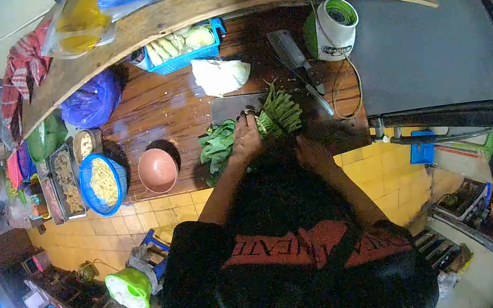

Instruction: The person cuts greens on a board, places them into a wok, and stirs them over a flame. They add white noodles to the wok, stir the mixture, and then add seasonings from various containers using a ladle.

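Observation:
My left hand [247, 139] is closed over a bunch of leafy greens [217, 145] that lies crosswise at the table's front. Its leaves spread to the left of the hand, and the cut stems [281, 111] fan out to the right. A dark cutting board [228, 107] shows behind the bunch. My right hand [307, 144] is in deep shadow at the stem side. A thin dark shape runs from it across the stems; I cannot make out what it is. Behind the board sits a pale, whitish bundle [221, 76].
A cleaver [288, 48] and a knife [318, 98] lie to the right, near a white appliance [334, 37] with a cord. Left are a pink bowl [158, 171], a blue basket of noodles [87, 182] and a purple bag [93, 100]. A blue crate [183, 61] holds vegetables. A wooden shelf [207, 9] overhangs the back.

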`<action>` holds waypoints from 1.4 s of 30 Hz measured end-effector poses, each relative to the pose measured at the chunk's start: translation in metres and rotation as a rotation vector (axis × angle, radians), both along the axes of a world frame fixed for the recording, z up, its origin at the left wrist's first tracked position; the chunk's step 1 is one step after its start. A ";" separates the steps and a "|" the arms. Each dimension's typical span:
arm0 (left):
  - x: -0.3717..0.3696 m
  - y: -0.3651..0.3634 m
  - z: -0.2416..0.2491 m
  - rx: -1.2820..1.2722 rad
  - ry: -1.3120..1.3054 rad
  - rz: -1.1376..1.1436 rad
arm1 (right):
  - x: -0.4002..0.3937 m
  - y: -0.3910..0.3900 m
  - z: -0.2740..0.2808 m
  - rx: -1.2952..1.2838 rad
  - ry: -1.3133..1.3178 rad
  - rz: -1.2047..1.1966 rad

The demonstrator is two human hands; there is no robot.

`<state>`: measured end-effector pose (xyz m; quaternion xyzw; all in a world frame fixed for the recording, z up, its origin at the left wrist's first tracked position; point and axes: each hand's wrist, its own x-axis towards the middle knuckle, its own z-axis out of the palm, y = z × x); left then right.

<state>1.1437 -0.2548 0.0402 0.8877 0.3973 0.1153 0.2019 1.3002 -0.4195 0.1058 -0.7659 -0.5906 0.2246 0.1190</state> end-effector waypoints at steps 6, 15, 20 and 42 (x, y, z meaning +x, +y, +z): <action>-0.007 -0.018 0.002 0.383 0.239 0.040 | 0.000 0.009 0.012 -0.200 -0.003 0.076; -0.017 -0.011 0.004 0.023 0.266 0.061 | 0.001 0.017 0.014 -0.472 0.111 0.018; -0.012 -0.015 0.020 0.158 0.316 0.056 | -0.003 0.016 0.012 -0.417 -0.055 0.176; -0.006 -0.017 0.011 0.397 0.197 0.066 | 0.011 0.028 -0.086 -0.399 -0.220 0.220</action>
